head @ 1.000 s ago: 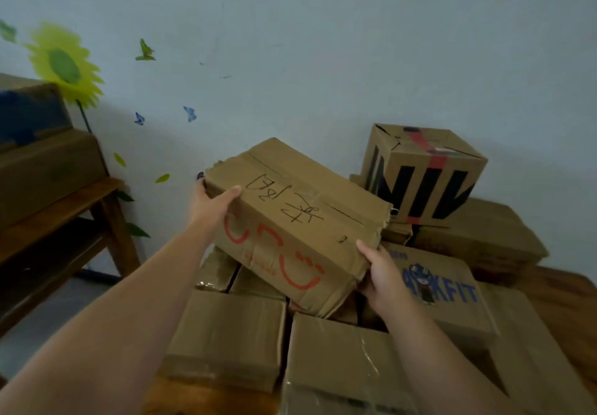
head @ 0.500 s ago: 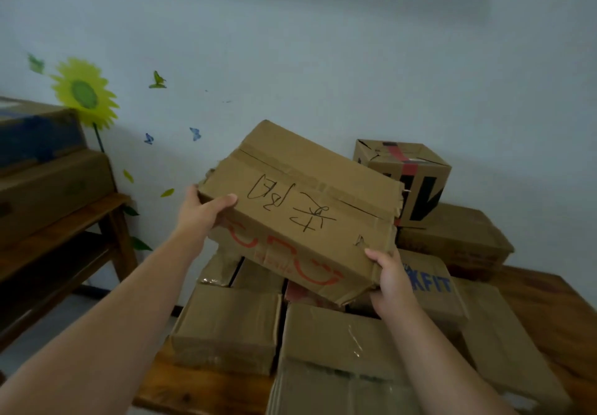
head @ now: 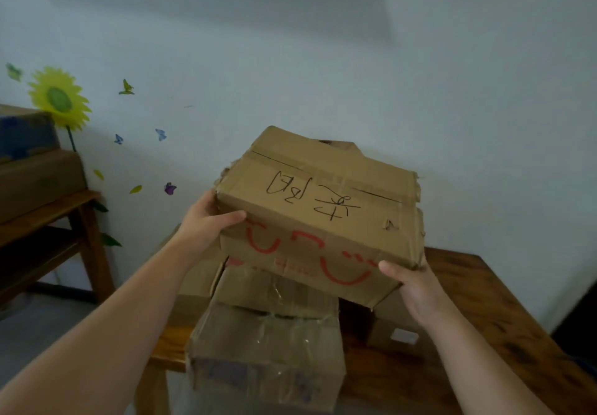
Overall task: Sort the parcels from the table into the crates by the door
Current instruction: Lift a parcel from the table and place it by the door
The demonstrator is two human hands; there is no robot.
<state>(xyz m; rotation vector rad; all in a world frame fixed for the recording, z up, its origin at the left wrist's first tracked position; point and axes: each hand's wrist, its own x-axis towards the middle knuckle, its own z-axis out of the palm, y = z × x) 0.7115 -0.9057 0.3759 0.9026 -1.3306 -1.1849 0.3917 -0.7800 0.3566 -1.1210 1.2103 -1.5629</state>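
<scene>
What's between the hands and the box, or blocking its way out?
Nothing: left hand and right hand grip the box at opposite ends, above the other parcels. No crates in view, so that path can't be judged.

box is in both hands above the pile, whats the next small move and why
Probably turn away from the table with the box kept level. The left hand holds its left end and the right hand cups its near right corner, it is held above the other boxes, and no crate or door shows in this view, so the drop spot likely lies elsewhere.
</scene>
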